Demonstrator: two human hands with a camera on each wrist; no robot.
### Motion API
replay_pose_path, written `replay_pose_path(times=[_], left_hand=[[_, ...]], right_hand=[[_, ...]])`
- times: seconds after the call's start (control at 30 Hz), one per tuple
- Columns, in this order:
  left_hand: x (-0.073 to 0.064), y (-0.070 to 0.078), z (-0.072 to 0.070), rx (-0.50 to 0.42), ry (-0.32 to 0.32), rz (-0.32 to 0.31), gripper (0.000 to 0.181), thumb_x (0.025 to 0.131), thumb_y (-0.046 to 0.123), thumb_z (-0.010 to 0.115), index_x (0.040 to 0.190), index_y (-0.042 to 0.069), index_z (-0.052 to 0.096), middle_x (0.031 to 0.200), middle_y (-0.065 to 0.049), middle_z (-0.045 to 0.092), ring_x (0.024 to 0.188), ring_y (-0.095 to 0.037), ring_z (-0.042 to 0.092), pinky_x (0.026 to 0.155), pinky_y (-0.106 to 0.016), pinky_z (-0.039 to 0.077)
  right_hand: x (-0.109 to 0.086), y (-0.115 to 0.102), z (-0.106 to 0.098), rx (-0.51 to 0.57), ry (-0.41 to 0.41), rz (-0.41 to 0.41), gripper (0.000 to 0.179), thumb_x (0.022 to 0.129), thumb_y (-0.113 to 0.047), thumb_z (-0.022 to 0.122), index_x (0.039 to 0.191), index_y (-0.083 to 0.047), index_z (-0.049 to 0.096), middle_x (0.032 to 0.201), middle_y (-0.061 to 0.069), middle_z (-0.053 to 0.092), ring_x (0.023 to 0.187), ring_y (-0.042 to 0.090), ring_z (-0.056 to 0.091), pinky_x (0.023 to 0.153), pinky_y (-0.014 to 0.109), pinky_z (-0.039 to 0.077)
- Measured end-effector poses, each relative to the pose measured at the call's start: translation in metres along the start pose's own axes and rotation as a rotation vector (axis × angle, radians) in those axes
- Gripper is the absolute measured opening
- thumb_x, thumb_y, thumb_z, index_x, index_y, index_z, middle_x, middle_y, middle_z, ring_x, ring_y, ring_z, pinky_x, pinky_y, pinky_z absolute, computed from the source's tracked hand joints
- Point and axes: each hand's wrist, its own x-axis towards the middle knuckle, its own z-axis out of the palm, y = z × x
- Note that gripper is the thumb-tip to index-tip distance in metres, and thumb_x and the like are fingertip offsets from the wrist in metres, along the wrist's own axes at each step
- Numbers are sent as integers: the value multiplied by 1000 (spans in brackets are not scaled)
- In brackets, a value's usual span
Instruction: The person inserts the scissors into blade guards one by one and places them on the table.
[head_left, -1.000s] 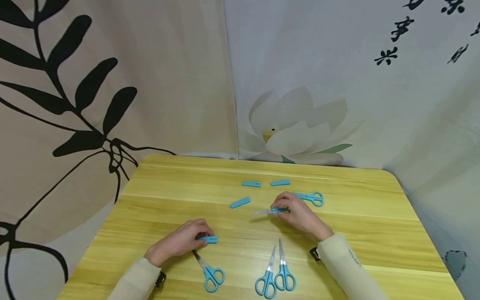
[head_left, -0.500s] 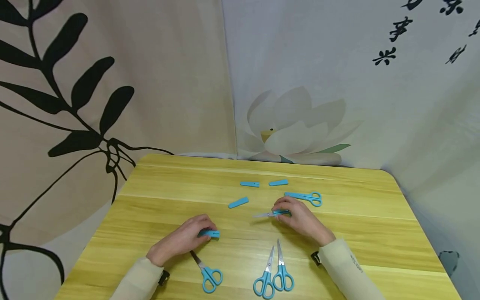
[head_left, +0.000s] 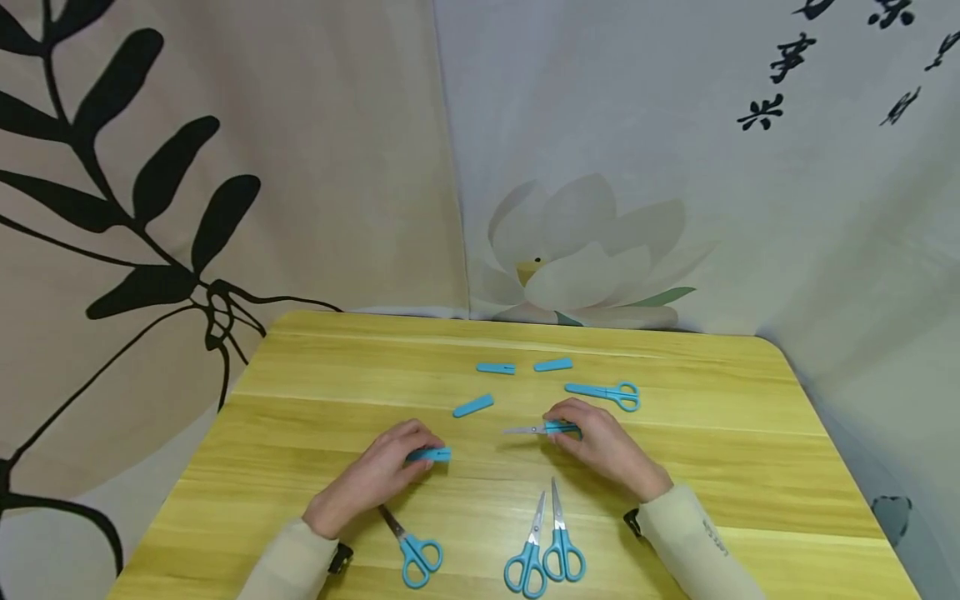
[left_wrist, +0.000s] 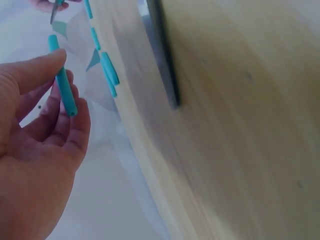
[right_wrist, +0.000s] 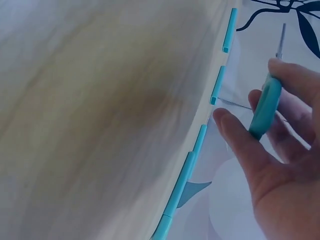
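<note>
My left hand (head_left: 381, 471) pinches a blue scissors cover (head_left: 435, 455) between thumb and fingers, with its slotted end toward the right. In the left wrist view the cover (left_wrist: 65, 87) lies across the fingers under the thumb. To the right, my right hand (head_left: 603, 442) holds a pair of small scissors (head_left: 558, 427) by the blue handles, blades pointing left toward the cover. Cover and blade tips are apart. The right wrist view shows the handle (right_wrist: 267, 107) between thumb and fingers. Below the left hand lies an uncovered pair of scissors (head_left: 418, 557).
Two more uncovered scissors, one (head_left: 528, 567) beside the other (head_left: 562, 552), lie at the front middle of the wooden table (head_left: 712, 517). Three loose blue covers, left (head_left: 496, 367), right (head_left: 552, 364) and nearer (head_left: 473, 406), lie farther back. Covered scissors (head_left: 618, 394) rest behind the right hand.
My left hand has moved right and away from me with the cover, closer to the scissors' blades. The right hand stays almost in place. The head view has shifted slightly.
</note>
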Motion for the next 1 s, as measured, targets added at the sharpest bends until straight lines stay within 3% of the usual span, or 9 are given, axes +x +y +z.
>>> replay_pose_path(times=[0.27,1.0], left_hand=[[7,10,5,49,101,9,25,94,6,76,119,11,74,112,6,62,102,-11,59,87,-33,57],[18,26,14,33,172,46,28,94,6,76,123,10,74,120,1,64,110,-17,60,89,-35,56]], right_hand=[[-3,-4,1,-34,20,12,18,95,-14,78,113,-12,74,118,-2,68,108,19,68,95,42,57],[-11,-20,0,-63,125,-94,21,90,-13,83,109,-11,75,115,-2,69,100,16,70,87,37,60]])
